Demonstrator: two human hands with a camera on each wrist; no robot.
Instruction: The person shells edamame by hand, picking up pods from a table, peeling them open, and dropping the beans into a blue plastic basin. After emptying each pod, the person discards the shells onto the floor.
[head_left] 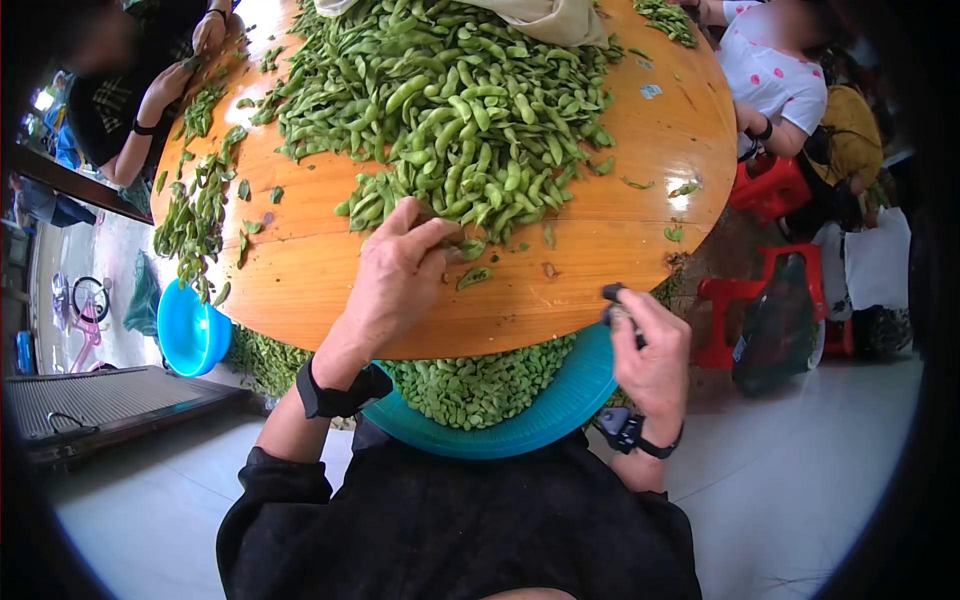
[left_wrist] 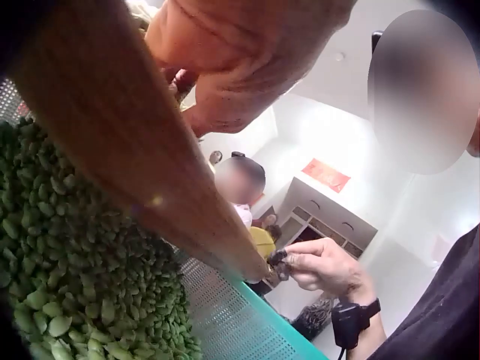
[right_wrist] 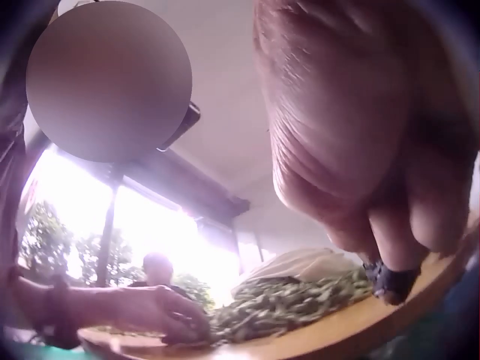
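My left hand (head_left: 395, 265) is at the front edge of a heap of green soybean pods (head_left: 470, 130) on the round wooden table. Its thumb and fingers pinch a soybean pod (head_left: 453, 252), partly hidden by the fingers. A single loose pod (head_left: 474, 278) lies just in front of them. My right hand (head_left: 655, 350) hangs beyond the table's front edge, fingers loosely bent, with dark coverings on the fingertips. No pod shows in it. Below the table edge, a teal basin (head_left: 560, 405) holds many shelled green beans (head_left: 470, 385), also large in the left wrist view.
Pods and leaf scraps (head_left: 195, 220) lie along the left of the wooden table (head_left: 310, 290). A pale cloth sack (head_left: 540, 15) rests over the heap's back. People sit at both far sides. A blue basin (head_left: 190, 330) stands lower left; red stools (head_left: 725, 310) stand at right.
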